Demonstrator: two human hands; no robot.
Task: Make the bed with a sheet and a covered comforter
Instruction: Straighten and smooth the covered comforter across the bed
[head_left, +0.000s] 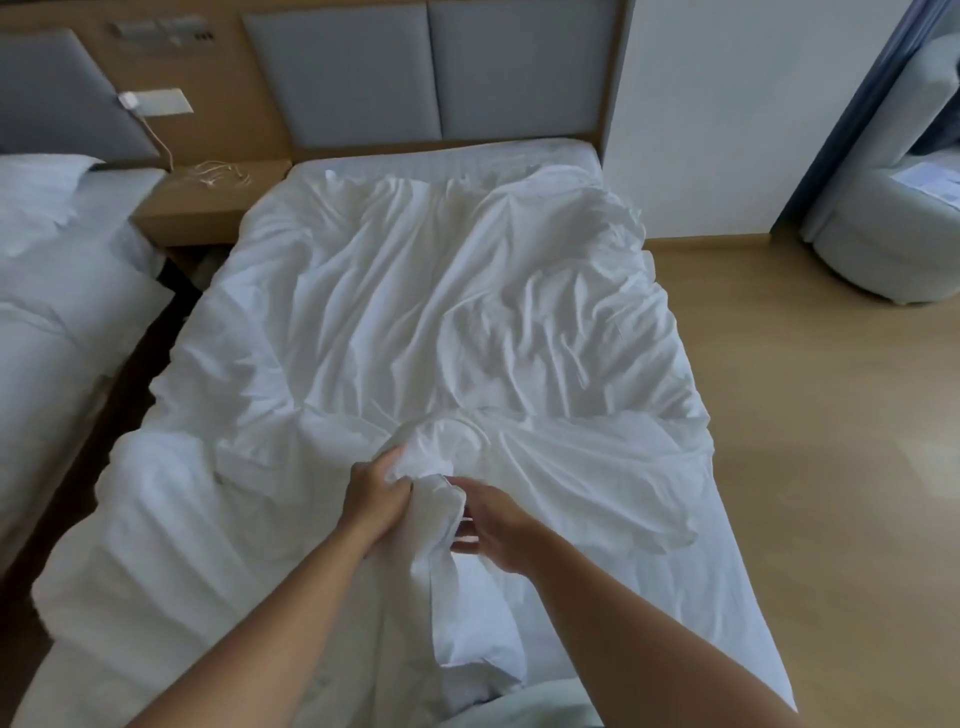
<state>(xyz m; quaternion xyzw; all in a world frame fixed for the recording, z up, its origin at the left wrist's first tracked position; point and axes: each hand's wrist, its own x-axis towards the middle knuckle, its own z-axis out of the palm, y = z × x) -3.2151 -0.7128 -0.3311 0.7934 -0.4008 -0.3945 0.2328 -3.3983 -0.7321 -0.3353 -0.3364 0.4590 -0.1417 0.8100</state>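
One head cam, wide-angle, worn on me. I'm at the foot of the bed (467, 158); it faces forward and down along it toward the headboard (353, 73). My left hand (376, 501) and right hand (493, 525) sit close, low centre.

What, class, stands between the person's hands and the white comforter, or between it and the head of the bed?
Nothing visible does. The left hand and right hand both grip the comforter by a bunched fold at the foot end. Beyond its far edge, only bare mattress shows before the headboard.
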